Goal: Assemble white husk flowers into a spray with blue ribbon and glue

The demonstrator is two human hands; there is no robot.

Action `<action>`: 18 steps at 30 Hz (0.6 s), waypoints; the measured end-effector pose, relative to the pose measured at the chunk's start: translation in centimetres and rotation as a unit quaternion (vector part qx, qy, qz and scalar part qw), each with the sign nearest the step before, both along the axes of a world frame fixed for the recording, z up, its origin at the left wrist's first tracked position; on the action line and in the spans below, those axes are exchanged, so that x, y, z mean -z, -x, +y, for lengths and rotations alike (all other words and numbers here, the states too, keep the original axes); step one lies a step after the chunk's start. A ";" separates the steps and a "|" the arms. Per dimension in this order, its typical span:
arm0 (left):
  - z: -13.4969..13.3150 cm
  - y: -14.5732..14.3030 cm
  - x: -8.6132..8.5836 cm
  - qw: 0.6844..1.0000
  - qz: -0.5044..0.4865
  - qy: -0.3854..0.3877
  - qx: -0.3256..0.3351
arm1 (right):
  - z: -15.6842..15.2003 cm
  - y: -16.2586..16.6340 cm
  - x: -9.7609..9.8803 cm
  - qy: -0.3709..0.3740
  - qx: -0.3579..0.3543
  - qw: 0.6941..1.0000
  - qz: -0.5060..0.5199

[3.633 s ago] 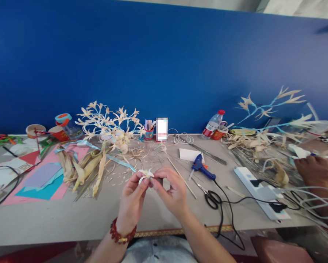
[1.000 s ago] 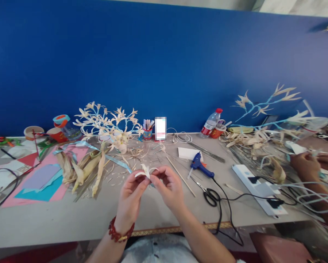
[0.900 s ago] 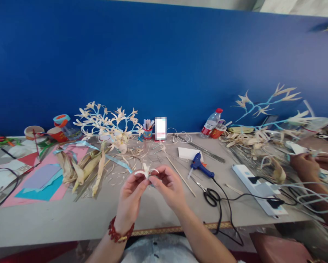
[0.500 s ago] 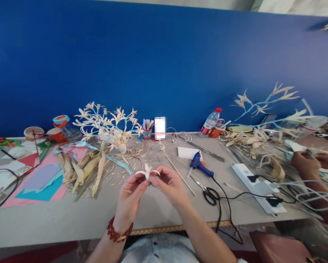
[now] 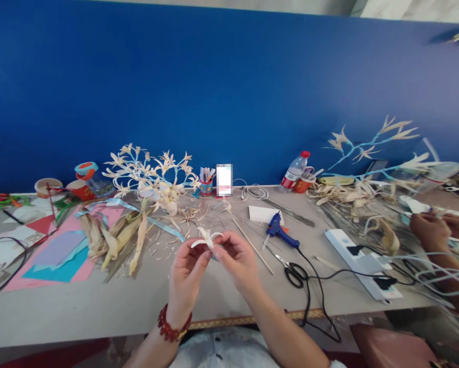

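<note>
Between my two hands, over the front of the table, is a small corn husk flower (image 5: pixel 206 238) with pale curved petals spreading upward. My left hand (image 5: pixel 188 268) pinches it low down from the left, thumb against its base. From the other side my right hand (image 5: pixel 235 260) closes thumb and fingers on the same base. The fingertips hide the flower's lower end. Beyond my hands lie thin husk strips and scraps (image 5: pixel 185 214). Right of my right hand are a wooden stick (image 5: pixel 254 246), a blue glue gun (image 5: pixel 281 231) and black-handled scissors (image 5: pixel 295 275).
Husk flower branches (image 5: pixel 152 171) stand at back left, above dry husks (image 5: pixel 125 235) and coloured paper (image 5: pixel 55 273). A bottle (image 5: pixel 295 173) stands against the blue wall. A white power strip (image 5: pixel 361 266) trails cables on the right. Another person's hands (image 5: pixel 430 230) work at far right.
My left hand has shifted slightly right, and the flower has turned a little in my fingers, its petals now facing more toward me. The other person's hands moved slightly.
</note>
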State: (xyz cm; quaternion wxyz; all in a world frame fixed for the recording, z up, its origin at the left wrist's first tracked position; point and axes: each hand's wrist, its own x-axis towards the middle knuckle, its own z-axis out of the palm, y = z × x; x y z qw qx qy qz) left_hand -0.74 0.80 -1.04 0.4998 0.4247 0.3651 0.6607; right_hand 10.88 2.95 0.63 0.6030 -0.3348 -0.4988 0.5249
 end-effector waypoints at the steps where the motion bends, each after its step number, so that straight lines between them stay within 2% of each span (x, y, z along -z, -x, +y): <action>1: 0.0 0.0 0.0 1.000 0.005 -0.001 0.000 | 0.0 0.0 0.1 0.009 -0.005 1.000 0.011; 12: 0.2 0.3 0.4 1.000 0.002 0.014 0.012 | 0.1 -0.1 -0.2 0.017 -0.025 0.999 0.030; 18: 0.1 0.3 0.4 0.997 -0.054 0.037 0.042 | 0.1 -0.1 -0.3 0.011 -0.014 1.000 0.015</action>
